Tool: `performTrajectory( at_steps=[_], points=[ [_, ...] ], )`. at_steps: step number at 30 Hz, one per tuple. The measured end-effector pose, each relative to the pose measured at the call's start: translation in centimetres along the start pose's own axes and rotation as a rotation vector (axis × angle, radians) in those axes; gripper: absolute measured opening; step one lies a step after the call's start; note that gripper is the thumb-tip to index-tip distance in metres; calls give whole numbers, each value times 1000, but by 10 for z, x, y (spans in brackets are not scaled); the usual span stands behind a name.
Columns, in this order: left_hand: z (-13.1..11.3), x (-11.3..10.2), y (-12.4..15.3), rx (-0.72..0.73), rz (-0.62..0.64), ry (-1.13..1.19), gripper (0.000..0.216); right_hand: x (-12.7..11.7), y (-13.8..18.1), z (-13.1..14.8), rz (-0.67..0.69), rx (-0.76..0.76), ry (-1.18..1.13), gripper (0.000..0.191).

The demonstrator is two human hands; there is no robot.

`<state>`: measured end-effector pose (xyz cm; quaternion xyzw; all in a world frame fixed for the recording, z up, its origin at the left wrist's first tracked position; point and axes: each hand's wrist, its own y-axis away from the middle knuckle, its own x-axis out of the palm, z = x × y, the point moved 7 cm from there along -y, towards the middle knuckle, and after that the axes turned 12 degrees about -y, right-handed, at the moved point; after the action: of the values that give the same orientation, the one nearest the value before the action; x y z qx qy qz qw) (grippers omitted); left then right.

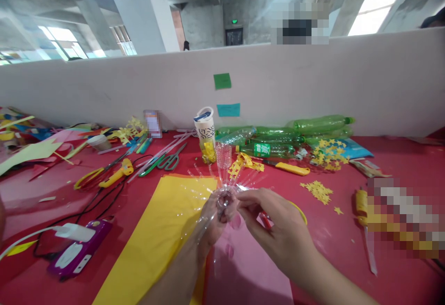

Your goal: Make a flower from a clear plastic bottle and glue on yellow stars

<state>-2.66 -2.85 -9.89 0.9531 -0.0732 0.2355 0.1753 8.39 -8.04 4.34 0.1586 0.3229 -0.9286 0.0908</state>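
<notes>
A clear plastic piece (225,199), cut into thin strips that fan out around a round centre, is held over sheets of coloured paper. My left hand (209,217) wraps around it from the left and below, fingers closed. On the right side, my right hand (274,219) has its thumb and fingers bent together at the edge of the plastic, pinching a part of it. Pink paper (253,268) lies under my hands, and yellow paper (149,231) to their left. Something red, partly hidden, shows behind my right thumb.
Green plastic bottles (274,149), a paper cup (205,126) and a yellow-handled cutter (292,169) lie toward the partition (139,87). At left are scissors (170,159), a yellow glue gun (120,174) and a purple power strip (81,249) with cables. Yellow stars (318,191) lie at right.
</notes>
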Motion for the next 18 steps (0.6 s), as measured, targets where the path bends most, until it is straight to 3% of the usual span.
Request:
performTrajectory(
  at_steps=[18],
  points=[
    [0, 0, 1, -28, 15, -3, 26, 0, -2, 0, 17, -7, -25, 15]
  ],
)
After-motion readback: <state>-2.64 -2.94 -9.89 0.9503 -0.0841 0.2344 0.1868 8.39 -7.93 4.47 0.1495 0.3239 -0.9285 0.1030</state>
